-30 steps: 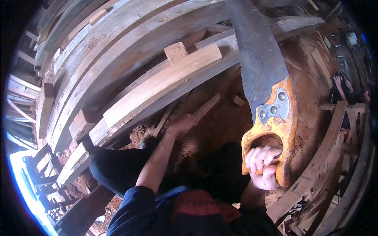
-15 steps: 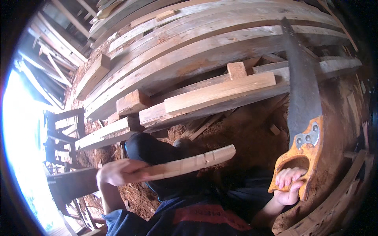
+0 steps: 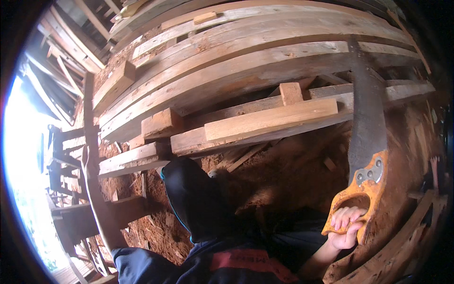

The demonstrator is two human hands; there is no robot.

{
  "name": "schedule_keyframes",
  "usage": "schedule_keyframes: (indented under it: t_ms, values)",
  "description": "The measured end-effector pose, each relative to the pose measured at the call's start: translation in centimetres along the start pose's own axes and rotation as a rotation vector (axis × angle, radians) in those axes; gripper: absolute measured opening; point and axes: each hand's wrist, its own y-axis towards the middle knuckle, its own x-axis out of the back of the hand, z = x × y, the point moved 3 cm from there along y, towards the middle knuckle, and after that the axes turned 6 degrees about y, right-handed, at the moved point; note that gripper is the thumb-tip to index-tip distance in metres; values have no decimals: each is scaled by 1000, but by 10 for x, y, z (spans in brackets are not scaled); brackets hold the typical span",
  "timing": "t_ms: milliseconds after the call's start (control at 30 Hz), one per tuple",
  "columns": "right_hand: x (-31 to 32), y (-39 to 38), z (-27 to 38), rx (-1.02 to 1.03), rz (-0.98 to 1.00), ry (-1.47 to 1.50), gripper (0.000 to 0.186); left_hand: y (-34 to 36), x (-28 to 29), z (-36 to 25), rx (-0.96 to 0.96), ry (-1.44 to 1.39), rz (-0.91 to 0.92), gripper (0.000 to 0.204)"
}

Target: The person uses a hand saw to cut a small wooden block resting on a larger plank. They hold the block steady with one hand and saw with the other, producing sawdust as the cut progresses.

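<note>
- Right hand is gripping a handsaw, fingers curling through the loop of the orange wooden handle with the thumb folding in below.
- So the saw is standing on my right, blade pointing up and away, toothed edge facing left.
- Blade is crossing in front of the beam and the long planks from this angle; can't tell if it's touching any of them.
- Left hand is reaching far out to the left, holding a stick upright. It's closing round the lower end, though the light's so bad I can't make out each finger.
- A pale board is lying along the beam, its right end stopping just short of the blade in this view, so a narrow gap is showing there.
- One small block is sitting right behind the board; a chunkier block is resting off past its left end.
- Open room: bare dirt floor is stretching between the beam and my body, with the bent knee taking up its left side.
- Tighter on the lower right: a curved timber is running along that edge near the right forearm.
- Another person's hand is showing at the far right, well apart from the saw.
</note>
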Motion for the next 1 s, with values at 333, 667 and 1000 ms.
schedule_keyframes:
  t_ms: [333, 667, 1000]
  values:
    - [-13, 7, 7, -32, 3, -24, 29, 73, -47, 70, 164, -53, -379, 41]
    - [-18, 8, 4, -24, 4, -54, 27, 83, -50, 100, 219, -82, -564, 38]
    - [-15, 8, 5, -21, 8, -63, 25, 89, -31, 89, 88, -16, -804, 36]
